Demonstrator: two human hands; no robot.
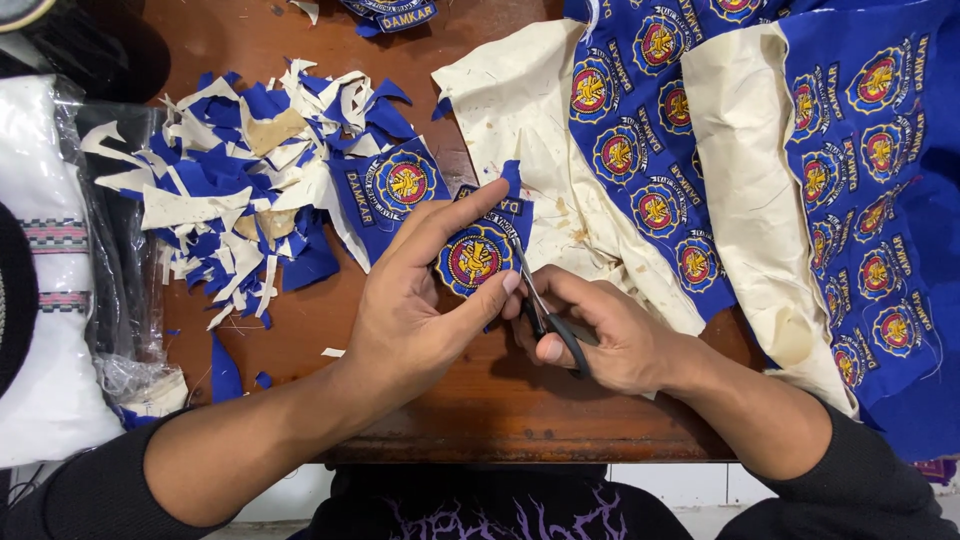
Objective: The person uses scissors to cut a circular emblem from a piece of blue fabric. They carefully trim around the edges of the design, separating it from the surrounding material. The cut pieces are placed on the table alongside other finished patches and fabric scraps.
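trimming a badge over the table edge

your left hand (415, 300) pinches the round blue embroidered cloth badge (478, 252) between thumb and fingers, just above the brown wooden table (480, 400). it looks light and floppy, stiffer at the stitching, so grip it by the stitched centre. your right hand (610, 340) is closed on the small black-handled scissors (545, 310), wrist low, blades at the badge's right edge
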